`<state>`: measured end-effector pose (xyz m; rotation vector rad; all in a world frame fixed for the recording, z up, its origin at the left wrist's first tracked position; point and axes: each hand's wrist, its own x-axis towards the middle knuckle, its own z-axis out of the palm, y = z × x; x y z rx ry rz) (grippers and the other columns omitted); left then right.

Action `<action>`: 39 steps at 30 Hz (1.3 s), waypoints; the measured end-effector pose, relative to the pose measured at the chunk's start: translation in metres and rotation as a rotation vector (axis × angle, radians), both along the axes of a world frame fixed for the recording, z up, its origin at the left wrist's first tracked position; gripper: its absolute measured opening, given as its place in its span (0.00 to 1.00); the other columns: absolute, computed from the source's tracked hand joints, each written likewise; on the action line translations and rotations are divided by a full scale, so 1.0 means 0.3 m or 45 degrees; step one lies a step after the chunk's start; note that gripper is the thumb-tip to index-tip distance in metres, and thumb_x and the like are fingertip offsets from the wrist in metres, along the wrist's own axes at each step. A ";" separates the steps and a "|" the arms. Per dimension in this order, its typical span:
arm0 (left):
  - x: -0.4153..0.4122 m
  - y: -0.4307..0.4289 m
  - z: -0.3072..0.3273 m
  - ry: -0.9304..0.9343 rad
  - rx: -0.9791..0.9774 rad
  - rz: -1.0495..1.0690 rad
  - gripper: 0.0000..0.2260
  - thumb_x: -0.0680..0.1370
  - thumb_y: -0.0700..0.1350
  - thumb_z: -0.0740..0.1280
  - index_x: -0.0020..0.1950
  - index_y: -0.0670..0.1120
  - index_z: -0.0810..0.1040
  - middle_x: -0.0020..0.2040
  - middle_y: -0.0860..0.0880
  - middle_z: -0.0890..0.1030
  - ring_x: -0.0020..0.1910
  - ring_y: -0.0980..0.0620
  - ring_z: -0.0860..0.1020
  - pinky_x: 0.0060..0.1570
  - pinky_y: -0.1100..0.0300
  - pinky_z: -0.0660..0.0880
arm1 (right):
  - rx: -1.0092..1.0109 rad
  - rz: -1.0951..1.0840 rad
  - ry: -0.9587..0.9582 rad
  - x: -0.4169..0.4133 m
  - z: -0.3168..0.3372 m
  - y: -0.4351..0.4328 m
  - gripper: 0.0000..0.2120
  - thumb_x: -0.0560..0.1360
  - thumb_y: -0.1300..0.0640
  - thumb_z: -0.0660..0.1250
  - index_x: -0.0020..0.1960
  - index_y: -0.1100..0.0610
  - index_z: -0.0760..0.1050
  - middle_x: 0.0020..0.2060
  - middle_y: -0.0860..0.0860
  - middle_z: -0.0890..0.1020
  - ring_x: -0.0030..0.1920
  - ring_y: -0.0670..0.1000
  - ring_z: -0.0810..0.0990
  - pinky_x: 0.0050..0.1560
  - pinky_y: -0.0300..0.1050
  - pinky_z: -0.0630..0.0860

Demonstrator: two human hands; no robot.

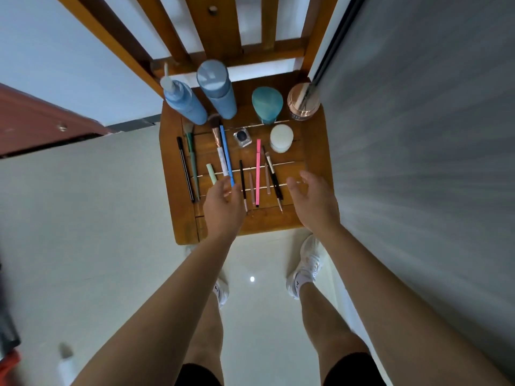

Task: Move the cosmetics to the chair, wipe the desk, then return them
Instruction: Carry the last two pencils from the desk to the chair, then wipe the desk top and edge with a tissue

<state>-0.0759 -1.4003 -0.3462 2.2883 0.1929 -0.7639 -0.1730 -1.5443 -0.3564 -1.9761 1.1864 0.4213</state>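
Observation:
The wooden chair seat (312, 151) holds the cosmetics. At its back stand two blue bottles (217, 93), a teal jar (267, 103) and a copper-lidded jar (303, 100). In front lie a white round jar (281, 138), a small dark pot (243, 137), a blue pen (227, 157), a pink pen (257, 171), a green tube (211, 174) and several brushes and pencils (274, 176). My left hand (223, 204) hovers over the blue pen's near end, fingers relaxed, holding nothing. My right hand (313, 201) hovers over the seat's right front, open and empty.
The grey desk surface (418, 162) fills the right side, its edge over the chair's right corner. The chair back's slats (217, 32) rise at the top. A reddish-brown panel (36, 121) is at the left. My feet stand on a pale glossy floor (83, 218) below the seat.

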 end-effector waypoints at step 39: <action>0.100 2.231 1.942 -1.176 1.121 0.614 0.31 0.81 0.62 0.49 0.80 0.49 0.57 0.81 0.42 0.53 0.80 0.41 0.52 0.76 0.37 0.52 | -0.397 1.688 -1.851 1.040 1.916 1.981 0.30 0.81 0.42 0.59 0.78 0.56 0.64 0.78 0.61 0.61 0.78 0.61 0.62 0.76 0.57 0.63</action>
